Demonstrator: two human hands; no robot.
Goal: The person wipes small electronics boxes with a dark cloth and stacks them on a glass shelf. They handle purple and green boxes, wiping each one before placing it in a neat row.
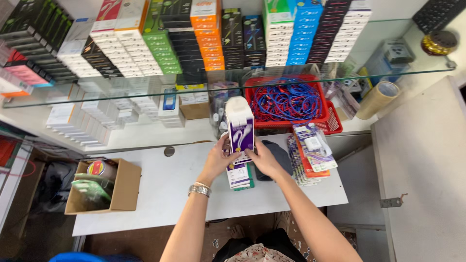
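Where the white table [160, 194] serves as landmark, a glass shelf [369, 73] spans the far side above it, carrying rows of stacked cable boxes [208, 43]. A cardboard box [124, 189] sits at the table's left end; a red basket of blue and red cables [286, 102] lies beyond its far edge. Above the table's middle, both hands grasp one white-and-purple cable package [240, 127], held upright, long axis pointing away from the person. The left hand [219, 157] clasps its lower left edge; the right hand [264, 159] grips the lower right. Similar packages [240, 175] lie directly beneath, carded chargers [310, 155] just right.
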